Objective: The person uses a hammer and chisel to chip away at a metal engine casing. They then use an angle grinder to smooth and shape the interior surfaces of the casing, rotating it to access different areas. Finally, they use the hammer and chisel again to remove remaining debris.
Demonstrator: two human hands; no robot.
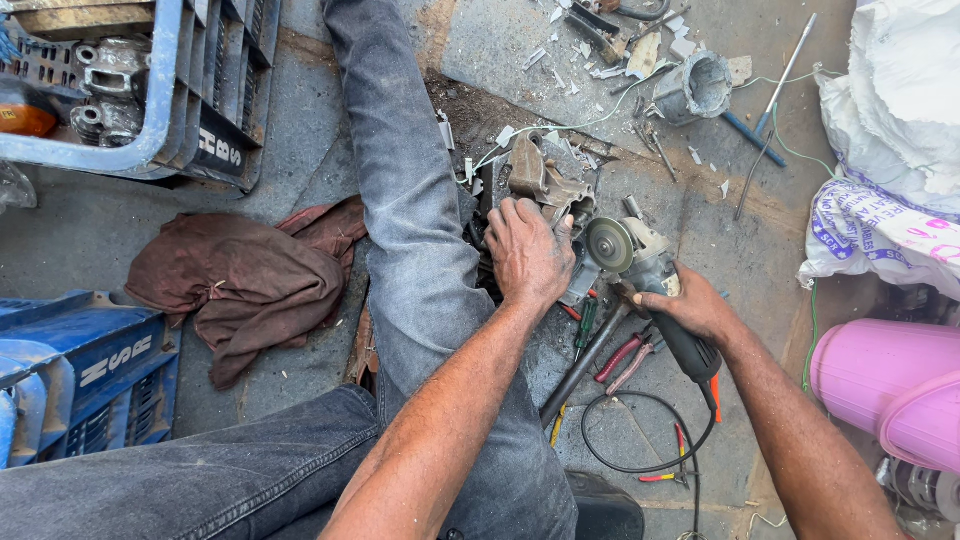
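- The angle grinder lies low over the concrete floor, its grey round disc facing up and sitting right against the metal part. Dusty silver head, black body running back toward the lower right, black cord looping on the floor behind it.
- The metal part is a grimy, brownish-grey casting, lumpy and irregular, resting on the floor just beside the denim-covered leg, amid scraps.
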